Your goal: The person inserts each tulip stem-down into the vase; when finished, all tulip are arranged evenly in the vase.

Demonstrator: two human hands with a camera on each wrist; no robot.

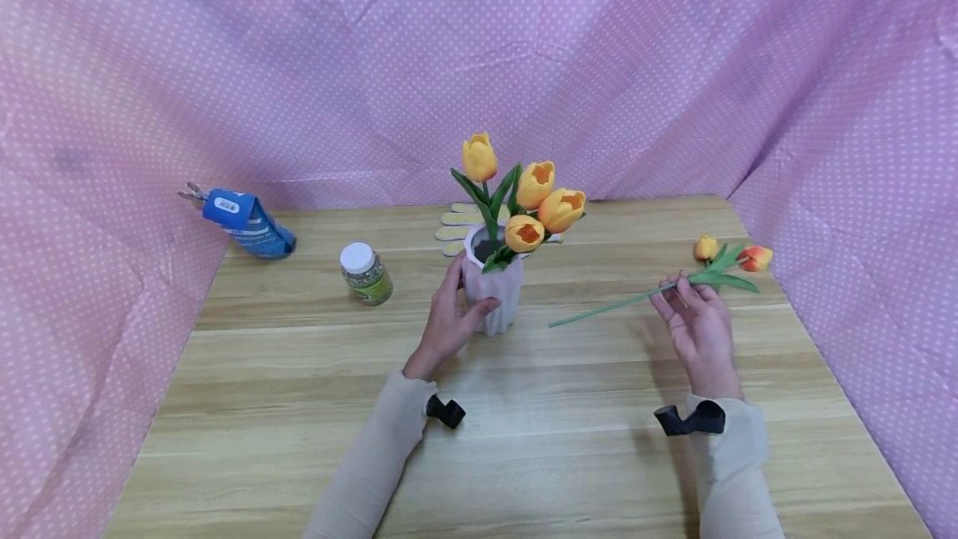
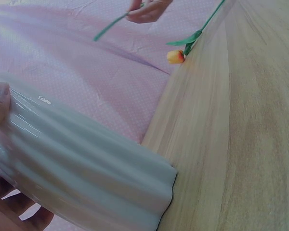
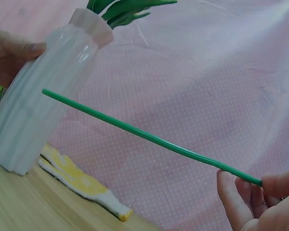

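Yellow blooms (image 1: 535,185) above vase (image 1: 506,294), head view only

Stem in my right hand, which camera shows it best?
The right wrist view: the stem shows large from free end to right hand. The head view shows it smaller; the left wrist view, only a short piece.

The right hand (image 3: 272,211) pinches a green stem (image 3: 154,138) (white vase (image 3: 31,118) behind).
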